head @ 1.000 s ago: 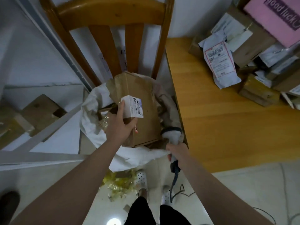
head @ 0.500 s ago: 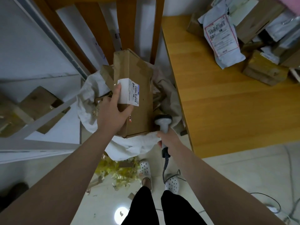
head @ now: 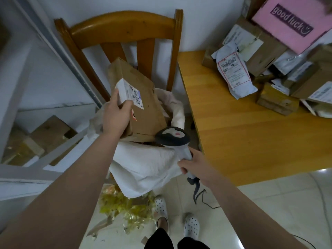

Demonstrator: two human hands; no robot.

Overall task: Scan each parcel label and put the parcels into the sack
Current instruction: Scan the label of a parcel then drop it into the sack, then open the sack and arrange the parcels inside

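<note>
My left hand (head: 115, 116) grips a long brown cardboard parcel (head: 143, 105) by its side, thumb and fingers over the white barcode label (head: 130, 93). The parcel stands tilted in the mouth of a white sack (head: 143, 166) that sits on a wooden chair (head: 124, 31). My right hand (head: 195, 163) holds a grey and white barcode scanner (head: 173, 139) by its handle, its head just below and to the right of the parcel. The scanner cable hangs down toward the floor.
A wooden table (head: 251, 133) stands to the right with a heap of parcels (head: 269, 56), a white mailer bag (head: 235, 74) and a pink box (head: 291, 20). Yellowish packing scraps (head: 125, 207) lie on the tiled floor by my feet. Metal shelving (head: 36, 108) stands left.
The view has tilted up, so the chair back shows again. My left hand still holds the parcel in the sack mouth, and the scanner head has risen closer to the parcel's lower end.
</note>
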